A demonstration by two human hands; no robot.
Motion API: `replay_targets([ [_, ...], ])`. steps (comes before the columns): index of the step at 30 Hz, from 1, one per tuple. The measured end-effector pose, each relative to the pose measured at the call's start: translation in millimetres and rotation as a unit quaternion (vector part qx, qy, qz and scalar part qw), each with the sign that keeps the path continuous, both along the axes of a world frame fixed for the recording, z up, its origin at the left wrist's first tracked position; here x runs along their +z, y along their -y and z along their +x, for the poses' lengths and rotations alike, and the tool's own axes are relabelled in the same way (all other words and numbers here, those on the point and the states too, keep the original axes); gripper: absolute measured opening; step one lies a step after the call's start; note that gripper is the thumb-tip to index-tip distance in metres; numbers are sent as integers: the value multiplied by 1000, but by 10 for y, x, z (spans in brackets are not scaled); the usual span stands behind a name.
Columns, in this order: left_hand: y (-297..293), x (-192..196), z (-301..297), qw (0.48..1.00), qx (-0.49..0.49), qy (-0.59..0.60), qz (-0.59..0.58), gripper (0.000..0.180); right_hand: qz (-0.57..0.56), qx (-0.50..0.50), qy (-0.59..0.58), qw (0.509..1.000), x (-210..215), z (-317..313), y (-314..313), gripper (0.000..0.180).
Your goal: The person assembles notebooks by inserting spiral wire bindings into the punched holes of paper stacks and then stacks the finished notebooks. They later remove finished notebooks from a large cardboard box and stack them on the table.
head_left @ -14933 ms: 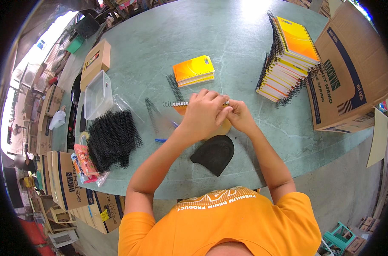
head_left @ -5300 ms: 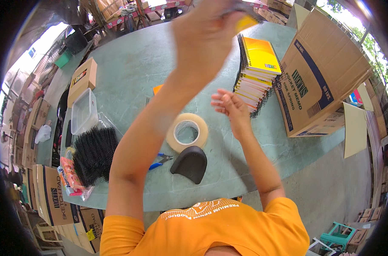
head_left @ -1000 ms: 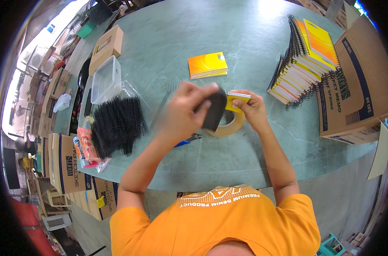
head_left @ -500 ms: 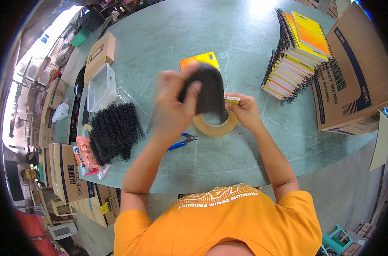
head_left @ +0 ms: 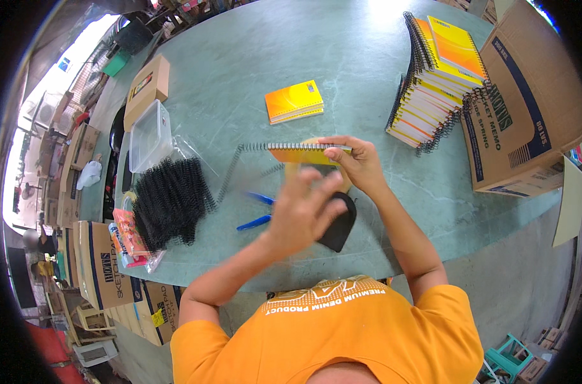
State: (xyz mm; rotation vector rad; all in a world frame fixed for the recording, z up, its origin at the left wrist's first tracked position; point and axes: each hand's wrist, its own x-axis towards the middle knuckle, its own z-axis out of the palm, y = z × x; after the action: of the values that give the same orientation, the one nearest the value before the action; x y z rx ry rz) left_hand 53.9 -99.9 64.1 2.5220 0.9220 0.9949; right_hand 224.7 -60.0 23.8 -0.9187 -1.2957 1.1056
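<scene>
My right hand (head_left: 361,163) pinches a small yellow-orange notebook (head_left: 297,155) by its right end, spine edge up. A black spiral coil (head_left: 252,147) runs along that edge, and its loose tail bends down to the left. My left hand (head_left: 304,211), blurred, has its fingers apart in front of the notebook. Beside and partly behind its fingers is a black curved pad (head_left: 341,224); whether they touch it is unclear. A tape roll (head_left: 346,181) shows partly behind the notebook. Blue-handled pliers (head_left: 256,223) lie left of my left hand, their head hidden.
Another yellow-orange notebook (head_left: 294,102) lies farther back. A heap of black spiral coils (head_left: 173,201) and a clear plastic box (head_left: 151,137) are at left. Spiral notebooks (head_left: 435,83) stand stacked at right beside an open cardboard box (head_left: 515,121).
My left hand has come down and right, bringing the black pad nearer the table's front edge. The notebook with its coil now shows in my right hand, and the left fingers have spread.
</scene>
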Motion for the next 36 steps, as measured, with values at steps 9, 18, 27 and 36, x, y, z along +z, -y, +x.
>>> replay_targets([
  [9, -658, 294, -102, 976, 74, -188, 79, 19, -65, -29, 69, 995, 28, 28, 85, 22],
  [18, -653, 326, -16, 984, 56, -165, 42, 25, -48, -23, 15, 998, -45, 45, 119, 19],
  [27, -644, 273, -2, 989, 44, -137, 38, 28, -68, -48, -63, 995, 8, 79, 198, 16],
  [36, -632, 238, 37, 993, 14, -121, 14, 27, -17, -103, 30, 994, -103, 134, 288, 18],
])
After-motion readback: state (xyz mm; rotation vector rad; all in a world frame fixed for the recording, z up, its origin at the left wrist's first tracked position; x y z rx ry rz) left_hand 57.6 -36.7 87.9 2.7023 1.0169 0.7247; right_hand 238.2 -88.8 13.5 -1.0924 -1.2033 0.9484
